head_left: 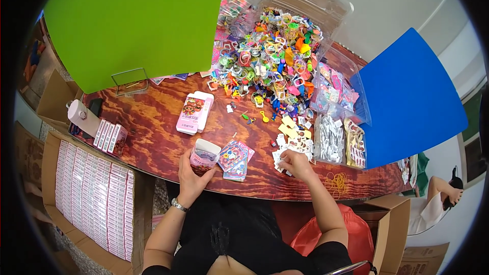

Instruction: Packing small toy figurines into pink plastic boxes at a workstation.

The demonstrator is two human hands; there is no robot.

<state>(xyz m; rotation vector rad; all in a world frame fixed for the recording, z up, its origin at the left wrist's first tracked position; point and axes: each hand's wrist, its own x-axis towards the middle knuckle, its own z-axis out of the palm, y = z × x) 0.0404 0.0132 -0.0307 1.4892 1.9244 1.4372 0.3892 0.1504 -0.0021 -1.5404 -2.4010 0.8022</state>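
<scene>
My left hand [191, 182], with a watch at the wrist, is wrapped round a small pink carton [202, 162] whose top stands open. Something pale shows inside the carton. Beside it lies a loose stack of colourful picture cards [234, 159]. Over a scatter of small white paper pieces [304, 145] is my right hand [298, 165], its fingers drawn together in a pinch. Whatever lies between those fingertips, if anything, is too small to make out. Farther back, flat pink cartons [192, 114] rest on the wood-grained table [153, 137].
A big heap of colourful small plastic toys [277, 61] covers the back middle. Clear bins [331, 145] hold packets at right. Rubber bands [336, 184] lie near the front edge. Green [137, 20] and blue [407, 107] panels stand either side. A cardboard box [94, 198] of packed cartons sits lower left.
</scene>
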